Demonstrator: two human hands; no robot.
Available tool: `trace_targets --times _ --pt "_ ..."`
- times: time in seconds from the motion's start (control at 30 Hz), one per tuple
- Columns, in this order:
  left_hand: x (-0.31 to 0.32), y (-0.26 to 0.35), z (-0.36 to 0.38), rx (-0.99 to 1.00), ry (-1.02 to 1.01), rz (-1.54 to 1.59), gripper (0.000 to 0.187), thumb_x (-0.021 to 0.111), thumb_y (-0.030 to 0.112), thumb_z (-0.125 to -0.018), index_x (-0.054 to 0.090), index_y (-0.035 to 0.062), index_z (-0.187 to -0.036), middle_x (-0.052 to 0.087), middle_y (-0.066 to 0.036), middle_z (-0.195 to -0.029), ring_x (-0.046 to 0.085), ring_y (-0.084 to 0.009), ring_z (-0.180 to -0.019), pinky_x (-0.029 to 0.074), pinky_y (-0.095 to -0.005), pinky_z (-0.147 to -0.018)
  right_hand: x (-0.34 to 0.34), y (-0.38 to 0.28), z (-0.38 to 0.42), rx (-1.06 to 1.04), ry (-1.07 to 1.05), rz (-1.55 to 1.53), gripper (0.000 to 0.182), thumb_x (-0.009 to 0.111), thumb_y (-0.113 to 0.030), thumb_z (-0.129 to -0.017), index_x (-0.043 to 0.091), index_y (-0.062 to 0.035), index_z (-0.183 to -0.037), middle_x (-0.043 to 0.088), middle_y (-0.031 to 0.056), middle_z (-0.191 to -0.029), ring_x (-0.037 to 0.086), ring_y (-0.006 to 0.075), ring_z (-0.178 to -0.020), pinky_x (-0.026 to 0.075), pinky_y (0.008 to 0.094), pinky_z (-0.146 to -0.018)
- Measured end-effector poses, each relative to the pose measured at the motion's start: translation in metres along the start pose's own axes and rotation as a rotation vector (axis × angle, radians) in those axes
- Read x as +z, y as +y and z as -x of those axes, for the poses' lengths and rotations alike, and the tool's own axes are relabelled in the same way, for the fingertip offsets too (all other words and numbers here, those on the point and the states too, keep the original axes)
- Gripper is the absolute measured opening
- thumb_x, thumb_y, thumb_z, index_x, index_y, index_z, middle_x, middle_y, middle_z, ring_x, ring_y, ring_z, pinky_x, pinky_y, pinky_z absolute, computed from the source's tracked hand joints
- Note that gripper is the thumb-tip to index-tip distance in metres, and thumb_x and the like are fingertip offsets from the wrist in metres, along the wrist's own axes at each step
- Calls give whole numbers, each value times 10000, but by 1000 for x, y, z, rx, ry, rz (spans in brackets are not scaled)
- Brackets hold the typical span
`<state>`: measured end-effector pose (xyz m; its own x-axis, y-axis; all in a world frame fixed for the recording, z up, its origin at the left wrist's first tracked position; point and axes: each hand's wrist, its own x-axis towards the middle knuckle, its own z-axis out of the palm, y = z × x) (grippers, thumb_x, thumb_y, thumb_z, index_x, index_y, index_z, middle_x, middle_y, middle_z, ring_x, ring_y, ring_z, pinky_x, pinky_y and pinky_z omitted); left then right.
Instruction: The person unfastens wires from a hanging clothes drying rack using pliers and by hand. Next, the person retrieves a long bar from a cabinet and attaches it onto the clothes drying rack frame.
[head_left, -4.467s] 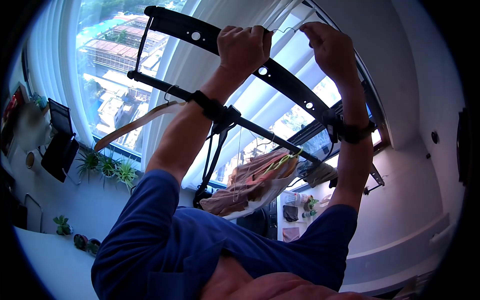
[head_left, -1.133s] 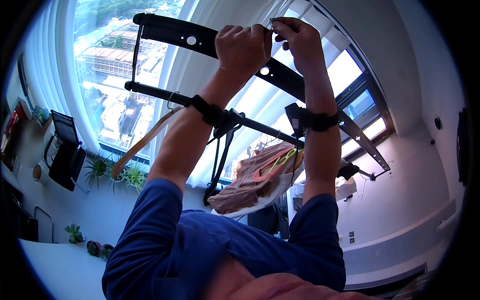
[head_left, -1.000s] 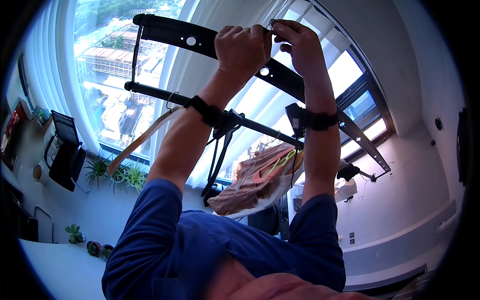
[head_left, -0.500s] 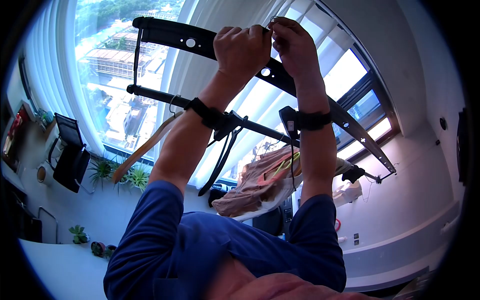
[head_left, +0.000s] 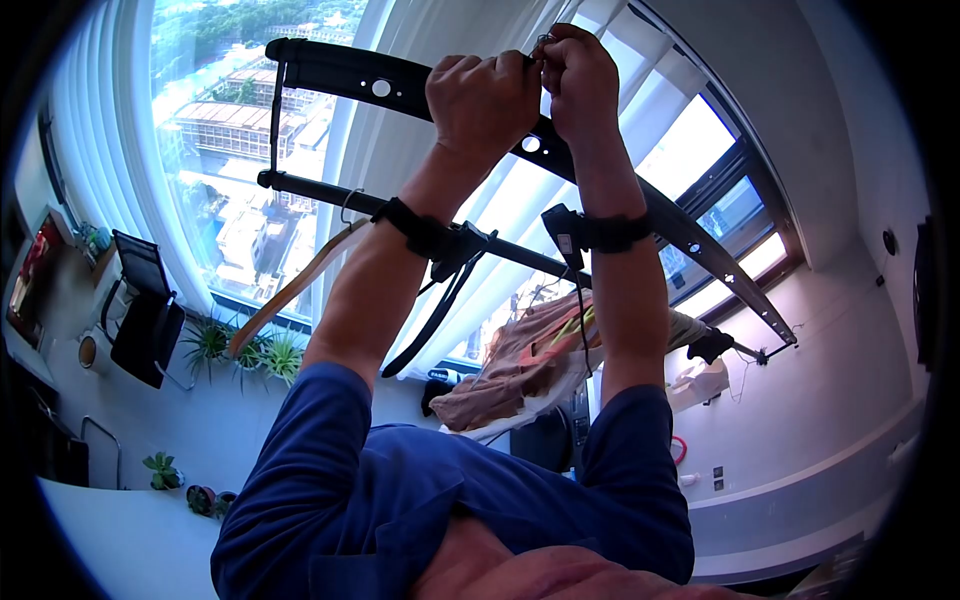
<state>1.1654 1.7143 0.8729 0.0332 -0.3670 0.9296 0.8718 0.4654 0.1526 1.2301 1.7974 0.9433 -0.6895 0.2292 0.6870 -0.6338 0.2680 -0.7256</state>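
A long black bar point(head_left: 381, 88) with round holes crosses the view, its long axis going from upper left down to lower right. Below it in the view, a thinner black rod point(head_left: 310, 189) runs roughly parallel. The left hand point(head_left: 482, 100) seems clenched around the bar, knuckles up. The right hand point(head_left: 583, 88) is just beside it, with thumb and bent fingers pinching a thin wire point(head_left: 545, 40). This wire lies above the bar, between both hands, nearer to the right fingertips; its ends I cannot tell.
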Motion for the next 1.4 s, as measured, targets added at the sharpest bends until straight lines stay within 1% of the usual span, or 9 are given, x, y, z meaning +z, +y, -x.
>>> trace_targets --times 0.2,0.3,0.5,0.73,0.87,0.97,1.13,1.3,1.4 --pt "1 -3 0 -11 -7 30 289 659 308 -876 668 120 -656 562 -15 -447 569 -146 -385 479 -279 -507 1 1 6 -88 38 224 419 565 -9 -830 449 41 -1229 598 76 -704 495 86 -532 366 211 -480" --pt "1 -2 0 -15 3 22 282 662 308 -876 674 120 -666 567 -11 -452 573 -141 -390 488 -273 -519 -1 -9 6 -178 -22 487 422 595 -56 -866 440 7 -1254 695 140 -850 645 133 -676 496 232 -620" --pt "0 -1 2 0 -14 -6 277 670 312 -873 678 124 -669 579 -8 -464 574 -131 -392 501 -270 -536 0 -21 22 -239 -44 611 330 592 -82 -898 508 -7 -1209 705 155 -951 701 185 -803 546 272 -697" --pt "-2 0 3 -4 -31 -3 286 660 318 -881 681 114 -682 580 -8 -466 574 -131 -393 495 -269 -523 -7 -28 32 -296 1 768 249 569 -84 -912 584 -13 -1150 725 144 -910 721 201 -735 558 273 -665" --pt "3 -3 4 13 1 -9 285 655 314 -882 682 105 -690 585 -13 -471 573 -133 -394 489 -265 -515 -6 -31 41 -605 104 1029 192 610 -100 -894 651 -54 -1076 730 118 -886 722 185 -722 557 253 -606" --pt "3 -3 4 20 11 17 280 651 308 -884 683 102 -695 589 -16 -475 579 -131 -400 489 -264 -512 -1 -21 42 -1009 105 1132 77 663 -111 -879 712 -75 -926 719 41 -818 705 165 -701 544 251 -591" --pt "1 -3 2 22 -11 0 282 658 304 -881 676 102 -685 580 -12 -467 579 -129 -399 481 -261 -503 -5 -17 38 -919 203 1218 89 687 -144 -852 708 -66 -889 717 75 -824 698 189 -653 546 249 -569" --pt "-4 1 -1 16 -39 2 282 664 303 -878 667 106 -676 565 -8 -449 569 -129 -383 474 -255 -497 -9 -15 32 -537 152 1015 161 678 -199 -864 721 -45 -863 720 82 -797 691 185 -649 534 292 -635" --pt "-2 3 -1 28 -33 2 287 666 307 -876 664 111 -667 563 -6 -445 568 -129 -379 480 -252 -507 -11 -16 22 -452 136 961 204 659 -216 -874 725 -24 -881 722 95 -808 688 161 -675 521 283 -658"
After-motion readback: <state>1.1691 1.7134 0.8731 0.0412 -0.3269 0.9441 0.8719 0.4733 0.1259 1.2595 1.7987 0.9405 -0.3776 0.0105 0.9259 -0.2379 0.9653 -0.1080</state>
